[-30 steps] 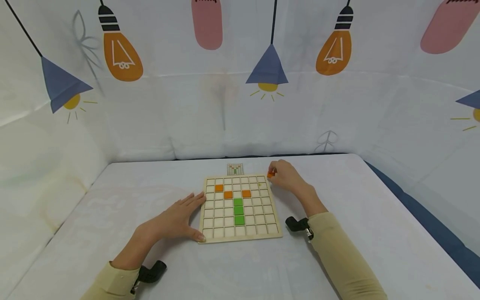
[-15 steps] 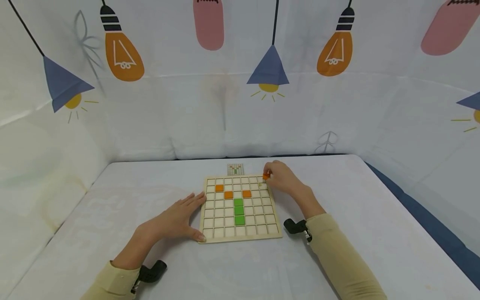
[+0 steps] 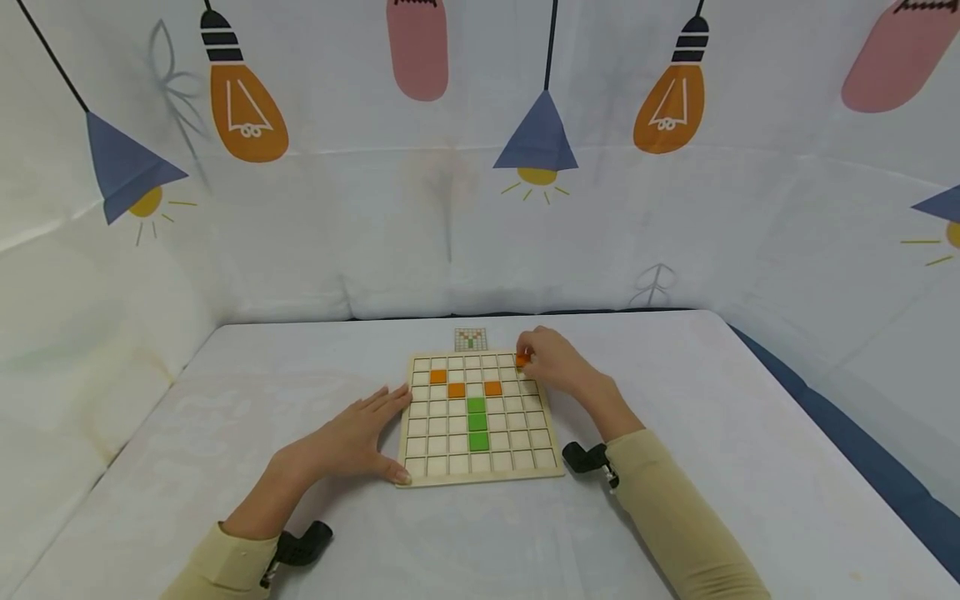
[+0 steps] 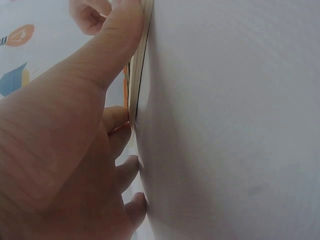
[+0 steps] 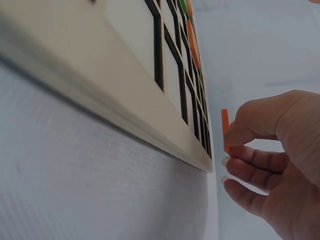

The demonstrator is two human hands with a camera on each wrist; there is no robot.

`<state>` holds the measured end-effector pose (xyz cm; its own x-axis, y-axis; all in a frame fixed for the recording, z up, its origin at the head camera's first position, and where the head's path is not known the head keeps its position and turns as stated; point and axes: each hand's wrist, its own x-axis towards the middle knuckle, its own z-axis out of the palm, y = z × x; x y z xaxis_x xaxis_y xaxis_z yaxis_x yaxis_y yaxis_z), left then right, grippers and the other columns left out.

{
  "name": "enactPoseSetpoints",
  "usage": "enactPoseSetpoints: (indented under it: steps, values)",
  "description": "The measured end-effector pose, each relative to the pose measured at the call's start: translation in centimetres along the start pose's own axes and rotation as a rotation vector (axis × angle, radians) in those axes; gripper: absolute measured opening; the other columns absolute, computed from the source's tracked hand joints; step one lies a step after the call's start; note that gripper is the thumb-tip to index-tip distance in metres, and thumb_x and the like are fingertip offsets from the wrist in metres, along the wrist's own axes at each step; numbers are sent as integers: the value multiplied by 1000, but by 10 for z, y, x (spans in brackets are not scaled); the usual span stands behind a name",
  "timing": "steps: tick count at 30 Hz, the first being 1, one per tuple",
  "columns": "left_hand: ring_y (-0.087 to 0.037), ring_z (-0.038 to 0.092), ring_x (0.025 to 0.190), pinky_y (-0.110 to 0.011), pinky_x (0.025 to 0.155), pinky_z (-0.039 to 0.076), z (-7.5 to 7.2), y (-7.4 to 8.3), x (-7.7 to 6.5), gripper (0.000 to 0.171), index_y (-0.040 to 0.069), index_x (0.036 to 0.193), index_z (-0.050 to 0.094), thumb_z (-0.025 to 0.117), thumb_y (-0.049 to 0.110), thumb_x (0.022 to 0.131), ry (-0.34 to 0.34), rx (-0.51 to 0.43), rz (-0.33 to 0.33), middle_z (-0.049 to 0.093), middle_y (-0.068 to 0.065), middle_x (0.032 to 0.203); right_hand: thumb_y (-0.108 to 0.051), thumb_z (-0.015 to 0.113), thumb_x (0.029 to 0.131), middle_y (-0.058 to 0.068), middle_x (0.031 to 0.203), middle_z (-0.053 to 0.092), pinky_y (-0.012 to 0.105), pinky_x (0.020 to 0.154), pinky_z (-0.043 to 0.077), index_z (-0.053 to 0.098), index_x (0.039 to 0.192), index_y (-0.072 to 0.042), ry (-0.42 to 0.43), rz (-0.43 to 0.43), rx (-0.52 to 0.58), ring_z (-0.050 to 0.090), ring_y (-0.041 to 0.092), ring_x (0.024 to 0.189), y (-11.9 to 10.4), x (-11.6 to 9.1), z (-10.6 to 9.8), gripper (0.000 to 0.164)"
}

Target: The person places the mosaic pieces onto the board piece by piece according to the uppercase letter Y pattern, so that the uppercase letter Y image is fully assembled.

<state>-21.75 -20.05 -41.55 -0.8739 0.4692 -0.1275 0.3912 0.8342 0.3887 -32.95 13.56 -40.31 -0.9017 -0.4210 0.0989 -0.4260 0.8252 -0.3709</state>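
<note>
A wooden grid board (image 3: pixel 480 480) lies on the white-covered table, with three orange tiles (image 3: pixel 438 377) and three green tiles (image 3: pixel 477 422) set in its squares. Along the board's left edge rests my left hand (image 3: pixel 341 442), fingers spread, thumb at the near corner and fingertips at the side. My right hand (image 3: pixel 558 364) pinches another orange tile (image 5: pixel 225 129) between thumb and fingers, over the board's far right corner. In the right wrist view that tile stands on edge, apart from the board surface, with the other fingers loosely bent below.
Behind the board lies a small pattern card (image 3: pixel 470 339) printed with a coloured grid. A white cloth wall (image 3: pixel 375 225) with printed lamps rises at the table's far edge. Black wrist cameras (image 3: pixel 303 544) sit on both sleeves.
My right hand has moved left with the orange tile, from beside the board's far right corner to over its right columns. The left hand has stayed in place.
</note>
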Motion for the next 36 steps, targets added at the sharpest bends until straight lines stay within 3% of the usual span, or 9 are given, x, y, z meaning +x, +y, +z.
enactPoseSetpoints:
  steps: [7,20,36]
  values:
    - [-40,16,154,-62,120,21,1,-1,-1,121,10,158,26,78,69,66,7,1,13,21,-7,167,1,61,84,5,101,63,37,81,51,68,101,-11,-28,-46,15,55,20,90,-4,1,3,22]
    - [-40,16,154,-63,120,20,0,-1,0,121,10,158,26,78,69,67,0,4,12,21,-7,167,-5,64,88,4,100,61,36,84,51,67,101,-11,-95,-39,-7,54,19,89,-11,0,3,16]
    - [-38,16,154,-62,121,19,1,1,-1,120,10,158,26,79,68,67,9,7,7,21,-7,167,1,62,83,4,100,61,34,81,49,67,104,-11,-141,-70,-1,52,18,87,-10,1,4,25]
